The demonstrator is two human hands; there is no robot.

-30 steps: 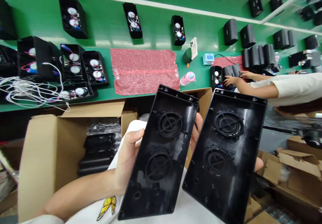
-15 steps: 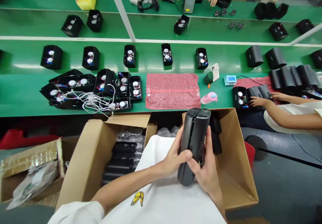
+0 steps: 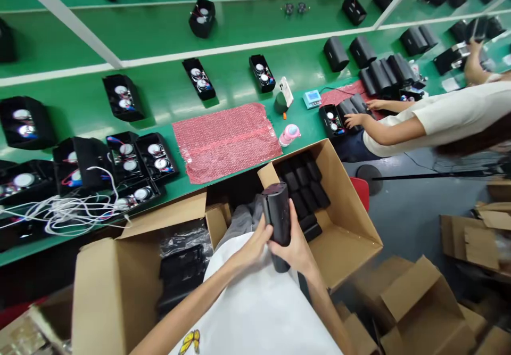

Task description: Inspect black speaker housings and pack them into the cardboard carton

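A pair of black speaker shells (image 3: pixel 278 219), its long axis near upright, was held in front of the wearer's white shirt (image 3: pixel 255 302). The left hand (image 3: pixel 255 243) gripped the near-left side; the right hand (image 3: pixel 294 243) was wrapped about the opposite side. Clock positions are taken from the shells: a red bubble-wrap sheet (image 3: pixel 227 142) lay at eleven o'clock on the green bench (image 3: pixel 309 124), and a pink bottle (image 3: pixel 289 135) stood at twelve. An open carton (image 3: pixel 347 254), containing black housings (image 3: pixel 301 176), occupied three o'clock; a second carton (image 3: pixel 96 286) sat at eight. At one o'clock, a co-worker's hand (image 3: pixel 355 121) touched a speaker.
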